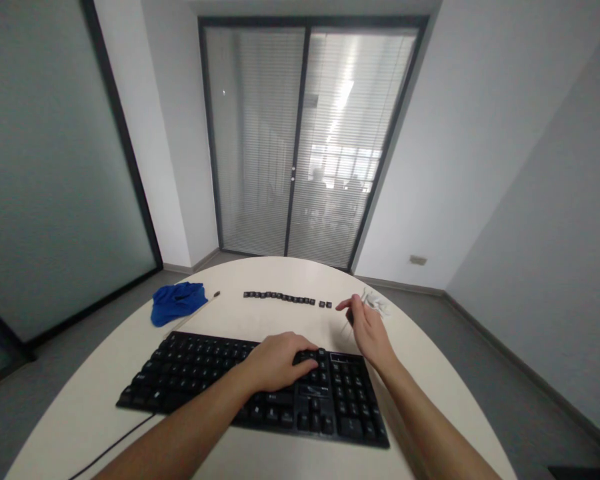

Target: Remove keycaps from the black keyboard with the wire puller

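Seen from the head camera, a person's left hand [280, 362] rests on a black keyboard [220, 363] lying across a pale round bench [220, 453], its fingers loosely spread over the keys and grasping nothing visible. The right hand [364, 325] hovers beyond the keyboard's far edge, index finger extended toward the right end of a row of loose black keycaps [284, 297] (whether its other, curled fingers grip anything cannot be told). A crumpled white bundle [379, 304] lies just beside that hand, while a blue cloth [177, 303] and a thin dark-tipped stick [197, 311] lie at the left.
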Available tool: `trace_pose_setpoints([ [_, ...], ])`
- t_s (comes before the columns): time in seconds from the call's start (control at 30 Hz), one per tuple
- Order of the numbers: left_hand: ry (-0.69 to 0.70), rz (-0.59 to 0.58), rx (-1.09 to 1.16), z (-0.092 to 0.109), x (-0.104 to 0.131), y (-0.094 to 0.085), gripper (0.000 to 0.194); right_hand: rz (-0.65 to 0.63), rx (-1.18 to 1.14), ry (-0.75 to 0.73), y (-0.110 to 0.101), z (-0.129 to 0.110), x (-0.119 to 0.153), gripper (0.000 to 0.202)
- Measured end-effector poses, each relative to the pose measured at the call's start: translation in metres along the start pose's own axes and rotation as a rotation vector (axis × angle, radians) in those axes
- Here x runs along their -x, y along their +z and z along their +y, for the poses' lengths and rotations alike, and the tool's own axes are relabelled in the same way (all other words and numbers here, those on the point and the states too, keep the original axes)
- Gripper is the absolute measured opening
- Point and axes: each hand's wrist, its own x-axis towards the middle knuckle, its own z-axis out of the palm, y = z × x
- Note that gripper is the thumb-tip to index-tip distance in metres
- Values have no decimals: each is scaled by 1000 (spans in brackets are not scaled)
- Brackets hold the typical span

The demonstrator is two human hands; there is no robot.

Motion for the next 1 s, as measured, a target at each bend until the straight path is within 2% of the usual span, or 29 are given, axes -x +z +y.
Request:
trace_pose_setpoints([
  [0.13, -6, 0, -19, 3, -1, -1, 33, -194, -198, 0, 3, -4, 22, 43],
  [0.23, -16, -3, -22, 3, -1, 0, 33, -328, -303, 47, 5, 0, 26, 37],
  [0.33, -32, -4, -16, 2, -1, 1, 33, -416, -309, 28, 4, 3, 24, 36],
  [1.0, -48, 3, -7, 3, -1, 0, 33, -426, -319, 51, 6, 3, 22, 41],
])
